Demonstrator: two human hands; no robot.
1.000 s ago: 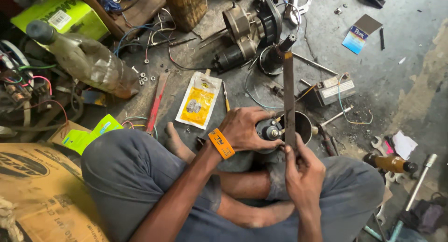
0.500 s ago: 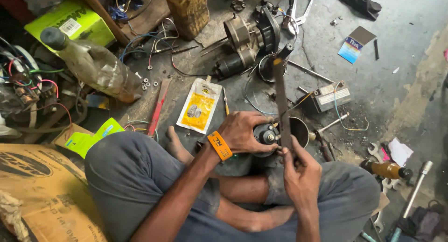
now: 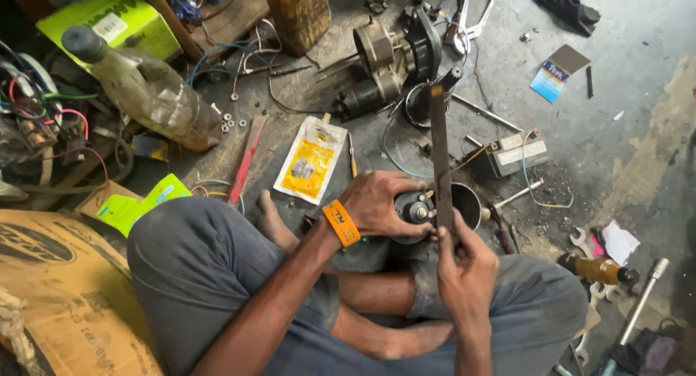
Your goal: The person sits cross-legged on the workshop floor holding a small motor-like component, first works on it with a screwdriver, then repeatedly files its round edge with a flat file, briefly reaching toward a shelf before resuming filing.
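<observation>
Motor housing [image 3: 415, 215], small and black, sits clasped in left hand [image 3: 377, 202]; right hand [image 3: 464, 271] at five o'clock grips flat metal file [image 3: 439, 158] upright.

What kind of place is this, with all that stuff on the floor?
Probably a small repair workshop for motors or vehicle parts. A person sits on the grimy floor, the left hand steadying a small motor and the right hand holding a flat metal bar. Tangled wires lie nearby.
</observation>
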